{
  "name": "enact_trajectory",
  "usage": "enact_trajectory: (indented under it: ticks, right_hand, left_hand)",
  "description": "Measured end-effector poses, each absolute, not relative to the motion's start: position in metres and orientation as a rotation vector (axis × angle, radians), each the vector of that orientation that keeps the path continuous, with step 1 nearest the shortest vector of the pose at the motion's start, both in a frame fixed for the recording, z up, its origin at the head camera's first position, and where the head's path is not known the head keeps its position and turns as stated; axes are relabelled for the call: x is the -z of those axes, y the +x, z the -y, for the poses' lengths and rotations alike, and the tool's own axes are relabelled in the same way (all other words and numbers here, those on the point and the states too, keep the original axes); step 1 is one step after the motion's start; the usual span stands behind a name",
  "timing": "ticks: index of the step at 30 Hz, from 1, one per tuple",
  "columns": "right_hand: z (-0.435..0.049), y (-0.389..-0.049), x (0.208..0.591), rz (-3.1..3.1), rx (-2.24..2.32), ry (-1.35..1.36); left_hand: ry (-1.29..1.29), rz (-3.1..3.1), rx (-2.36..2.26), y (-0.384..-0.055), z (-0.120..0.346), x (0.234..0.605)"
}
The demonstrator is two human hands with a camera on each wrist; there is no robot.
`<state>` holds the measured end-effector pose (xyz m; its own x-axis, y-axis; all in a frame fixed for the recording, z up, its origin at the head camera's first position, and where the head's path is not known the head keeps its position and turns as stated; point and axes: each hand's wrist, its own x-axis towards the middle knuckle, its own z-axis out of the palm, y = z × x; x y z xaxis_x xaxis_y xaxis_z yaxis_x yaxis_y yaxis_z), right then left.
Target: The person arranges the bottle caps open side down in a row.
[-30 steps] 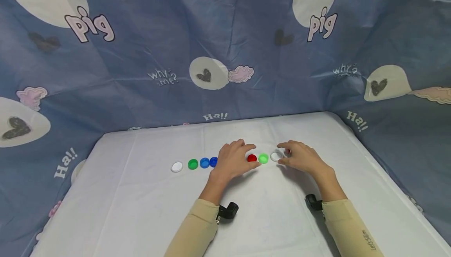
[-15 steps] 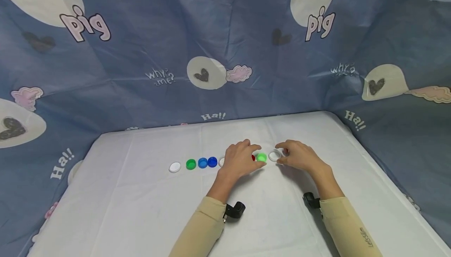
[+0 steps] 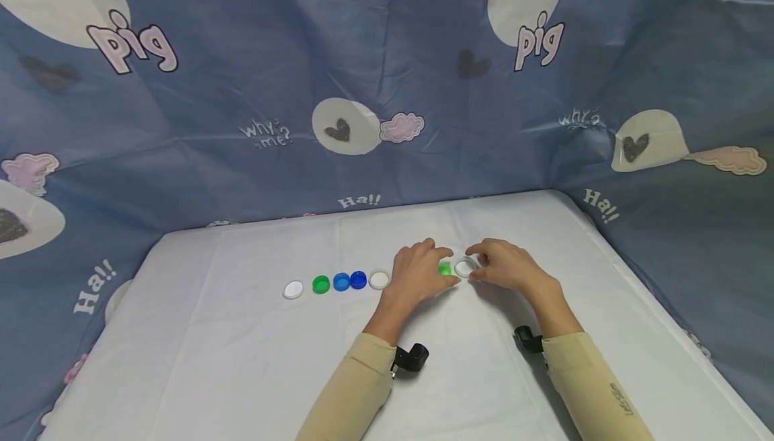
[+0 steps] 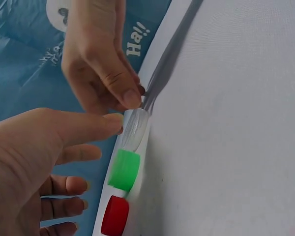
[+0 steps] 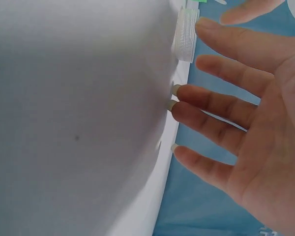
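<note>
Several bottle caps lie in a row on a white-covered table. My left hand (image 3: 417, 273) hovers over the row, fingers spread, its thumb and index finger on either side of a light green cap (image 4: 124, 170). A red cap (image 4: 115, 215) shows beside it in the left wrist view but is hidden by that hand in the head view. At the row's right end lies a clear whitish ridged cap (image 5: 187, 35). My right hand (image 3: 508, 267) has its thumb and index finger apart around this cap's right side; whether the thumb touches it, I cannot tell.
Left of my left hand the row continues with a cream-white cap (image 3: 379, 279), a dark blue cap (image 3: 358, 279), a lighter blue cap (image 3: 341, 282), a green cap (image 3: 321, 284) and a white cap (image 3: 293, 290). A blue printed cloth (image 3: 290, 172) hangs behind the table (image 3: 254, 360).
My left hand has shifted right along the row, covering the red cap and uncovering the cream-white one. The right hand stays by the clear cap. The head view has turned slightly right.
</note>
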<state>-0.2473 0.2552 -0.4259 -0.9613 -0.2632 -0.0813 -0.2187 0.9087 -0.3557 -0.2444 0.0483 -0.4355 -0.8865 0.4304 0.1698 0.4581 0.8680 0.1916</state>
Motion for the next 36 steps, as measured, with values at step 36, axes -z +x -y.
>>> enact_trajectory:
  ticks: [36]
  right_hand:
    - [-0.255,-0.249,0.428,-2.95,0.535,-0.438]
  left_hand:
    - [-0.722,2.837,0.272,-0.254,-0.071,0.449]
